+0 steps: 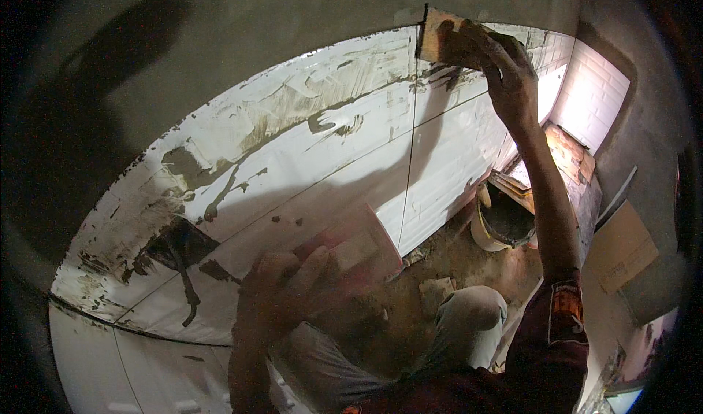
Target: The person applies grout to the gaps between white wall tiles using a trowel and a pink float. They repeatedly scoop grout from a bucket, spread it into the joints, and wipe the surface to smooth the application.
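Observation:
My right hand (509,73) reaches up to the top edge of the white tiled wall (373,150). Its fingers are wrapped round a flat, tan rectangular piece (439,39) with dark stains, pressed against the upper tiles near a vertical joint; I cannot make out its exact kind. Lower down, my left hand (282,293) is dim and blurred. Beside its fingers is a reddish flat board (366,249) with a pale rectangle on it, and the hand's grip on the board is unclear. Grey paste is smeared across the upper tiles, with a dark patch at the lower left.
A bucket (501,220) of dark material stands on the dirty floor near the corner. Brown cardboard (626,245) leans at the right. Bright light falls on the tiled side wall (589,95). My bent knee (472,319) is below, and lower tiles (161,366) continue at the left.

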A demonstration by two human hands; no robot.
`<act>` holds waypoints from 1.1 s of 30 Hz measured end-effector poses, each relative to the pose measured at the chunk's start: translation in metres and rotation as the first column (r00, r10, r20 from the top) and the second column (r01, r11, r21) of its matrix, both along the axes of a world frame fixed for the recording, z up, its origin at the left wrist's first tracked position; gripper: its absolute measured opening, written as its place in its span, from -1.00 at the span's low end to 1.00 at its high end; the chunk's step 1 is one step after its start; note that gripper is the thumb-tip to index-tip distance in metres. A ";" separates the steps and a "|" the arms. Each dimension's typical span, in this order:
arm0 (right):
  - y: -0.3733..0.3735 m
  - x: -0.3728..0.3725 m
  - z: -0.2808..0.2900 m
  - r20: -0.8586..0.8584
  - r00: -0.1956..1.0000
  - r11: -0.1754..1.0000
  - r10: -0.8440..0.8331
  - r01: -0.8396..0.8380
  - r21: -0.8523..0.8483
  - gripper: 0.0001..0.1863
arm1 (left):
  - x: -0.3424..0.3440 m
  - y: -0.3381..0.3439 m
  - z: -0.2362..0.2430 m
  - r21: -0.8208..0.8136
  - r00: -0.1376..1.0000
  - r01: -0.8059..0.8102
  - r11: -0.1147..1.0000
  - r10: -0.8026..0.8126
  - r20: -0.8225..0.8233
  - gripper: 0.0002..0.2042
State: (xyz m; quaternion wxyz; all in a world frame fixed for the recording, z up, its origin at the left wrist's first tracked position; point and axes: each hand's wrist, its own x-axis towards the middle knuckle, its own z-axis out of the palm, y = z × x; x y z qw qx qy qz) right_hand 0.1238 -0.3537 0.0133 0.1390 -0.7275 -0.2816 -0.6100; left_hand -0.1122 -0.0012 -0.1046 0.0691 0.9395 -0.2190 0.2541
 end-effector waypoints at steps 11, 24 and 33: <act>0.007 0.001 0.010 0.024 0.990 0.989 0.142 -0.141 -0.041 -0.51 | 0.018 -0.018 0.036 0.187 0.965 0.177 0.966 -0.208 0.161 -0.48; 0.054 -0.028 0.016 0.047 0.983 0.973 0.179 -0.170 -0.154 -0.45 | -0.002 -0.015 0.032 0.117 0.982 0.098 0.988 -0.077 -0.174 -0.58; 0.082 -0.053 0.015 0.097 0.959 0.954 0.267 -0.249 -0.165 -0.48 | -0.010 -0.004 0.026 -0.169 0.961 0.105 0.980 -0.144 -0.238 -0.65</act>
